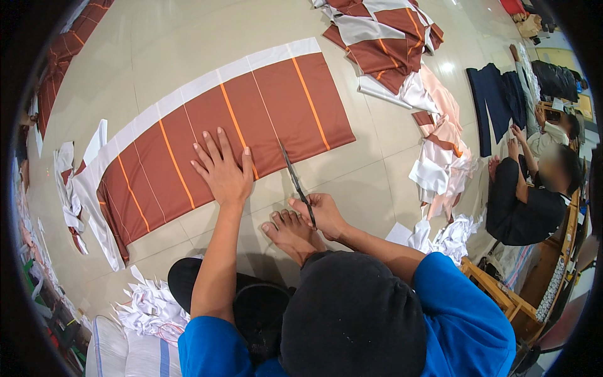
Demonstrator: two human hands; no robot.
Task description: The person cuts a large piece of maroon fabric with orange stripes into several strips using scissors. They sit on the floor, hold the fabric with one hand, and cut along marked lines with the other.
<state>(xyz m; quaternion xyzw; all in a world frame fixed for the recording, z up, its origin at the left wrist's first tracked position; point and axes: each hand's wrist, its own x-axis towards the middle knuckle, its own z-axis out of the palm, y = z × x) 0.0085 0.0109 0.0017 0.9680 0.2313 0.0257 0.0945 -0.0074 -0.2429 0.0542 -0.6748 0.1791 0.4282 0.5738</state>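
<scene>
A long piece of brown fabric (201, 132) with orange and thin white stripes and a white band along its far edge lies spread on the tiled floor. My left hand (225, 169) rests flat on it, fingers spread, near the middle of its near edge. To the right, my right hand (319, 214) grips a pair of dark scissors (295, 178). Their blades reach over the near edge of the cloth, with the tips at a thin white line. My bare foot (290, 235) is beside the right hand.
A heap of brown, white and orange cloth (392, 41) lies at the far right, with peach and white scraps (443, 151) nearer. White scraps (151, 305) and a woven sack (125, 352) are at the near left. Another person (534, 195) sits on the right by dark trousers (499, 100).
</scene>
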